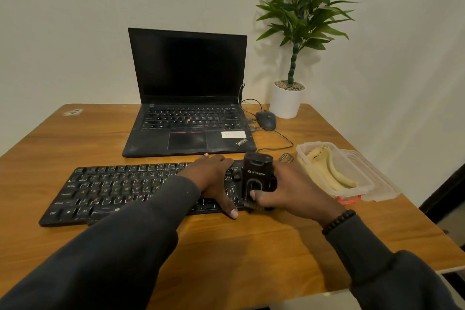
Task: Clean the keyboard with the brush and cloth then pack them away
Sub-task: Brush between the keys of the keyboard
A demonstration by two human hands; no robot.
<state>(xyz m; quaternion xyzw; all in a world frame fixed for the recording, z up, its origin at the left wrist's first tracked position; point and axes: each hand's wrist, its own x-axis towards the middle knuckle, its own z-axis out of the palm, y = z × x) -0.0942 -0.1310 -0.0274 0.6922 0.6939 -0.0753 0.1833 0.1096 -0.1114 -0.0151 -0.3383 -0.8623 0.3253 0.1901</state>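
Fingers: right hand (299, 189) wraps brush (258, 178) | left hand (216, 178) flat on keyboard (113, 191)

Both arms wear long dark charcoal sleeves (105, 241) with soft ribbed cuffs, and the right wrist carries a bracelet (338, 222) of round dark beads just beyond its cuff

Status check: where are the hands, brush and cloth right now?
Left hand flat on keyboard. Right hand holds brush at keyboard's right end. Cloth in container. Nothing blocking.
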